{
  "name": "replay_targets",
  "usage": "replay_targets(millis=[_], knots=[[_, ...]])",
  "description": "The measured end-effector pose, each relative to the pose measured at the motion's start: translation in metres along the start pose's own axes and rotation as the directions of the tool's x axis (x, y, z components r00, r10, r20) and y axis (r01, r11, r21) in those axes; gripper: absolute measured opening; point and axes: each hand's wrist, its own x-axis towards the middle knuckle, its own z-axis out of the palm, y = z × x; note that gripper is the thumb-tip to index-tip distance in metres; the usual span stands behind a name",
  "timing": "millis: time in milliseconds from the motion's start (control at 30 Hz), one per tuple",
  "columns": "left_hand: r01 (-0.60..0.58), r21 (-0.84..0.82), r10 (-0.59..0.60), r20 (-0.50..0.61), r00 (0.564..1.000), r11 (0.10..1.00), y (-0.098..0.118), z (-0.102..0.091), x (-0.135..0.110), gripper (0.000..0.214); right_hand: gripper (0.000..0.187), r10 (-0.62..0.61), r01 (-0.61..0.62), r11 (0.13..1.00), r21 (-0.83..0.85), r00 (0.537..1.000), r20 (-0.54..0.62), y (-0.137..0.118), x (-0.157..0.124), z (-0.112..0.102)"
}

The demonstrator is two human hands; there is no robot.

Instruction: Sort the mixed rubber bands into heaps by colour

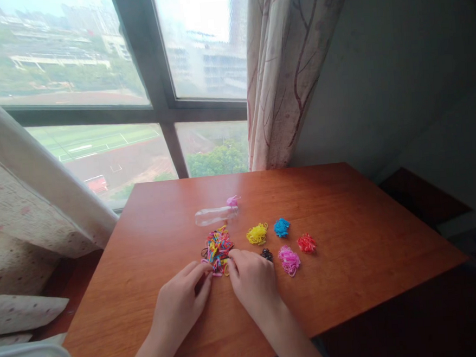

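Note:
A mixed heap of small coloured rubber bands [218,245] lies on the table in front of me. My left hand [181,296] is at the heap's lower left edge, thumb and index finger pinched together against the bands. On the opposite side, my right hand [255,275] has its fingers curled in at the heap's lower right. What sits between the fingertips of either hand is too small to make out. Just right of my right hand is a small black pile of bands [267,255], partly covered by that hand.
Sorted piles lie to the right: yellow bands [257,233], blue bands [281,227], red bands [306,243] and pink bands [289,260]. Behind the heap, a clear plastic bottle [214,216] lies on its side near a purple piece [232,201]. The wooden table [368,234] ends below a window.

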Motion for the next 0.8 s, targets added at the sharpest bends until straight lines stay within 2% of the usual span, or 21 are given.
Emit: replay_targets(millis=[100, 200, 300, 367, 533, 800], knots=[[0.003, 0.0, -0.003, -0.013, 1.0, 1.0, 0.001, 0.0, 0.0, 0.02, 0.013, 0.033, -0.03, 0.999, 0.043, 0.997, -0.071, 0.015, -0.009, -0.013], [0.012, 0.008, -0.011, -0.014, 1.0, 1.0, 0.002, 0.0, 0.0, 0.019, 0.018, 0.096, -0.08, 0.991, 0.103, 0.981, -0.169, 0.041, -0.025, -0.024], [0.014, 0.023, -0.013, -0.008, 1.0, 1.0, 0.002, 0.0, 0.0, 0.019, 0.024, 0.151, -0.124, 0.985, 0.124, 0.958, -0.242, 0.066, -0.045, -0.029], [0.018, 0.032, -0.018, 0.004, 1.0, 0.999, 0.002, 0.0, 0.0, 0.02, 0.026, 0.155, -0.127, 0.984, 0.123, 0.956, -0.25, 0.076, -0.058, -0.029], [0.014, 0.035, -0.015, 0.022, 1.0, 0.999, 0.0, 0.0, -0.001, 0.02, 0.027, 0.152, -0.128, 0.984, 0.122, 0.963, -0.223, 0.076, -0.072, -0.019], [0.003, 0.028, -0.003, 0.0, 1.0, 1.0, -0.003, 0.0, 0.0, 0.019, 0.026, 0.103, -0.062, 0.983, 0.173, 0.965, -0.242, 0.066, -0.06, -0.011]])
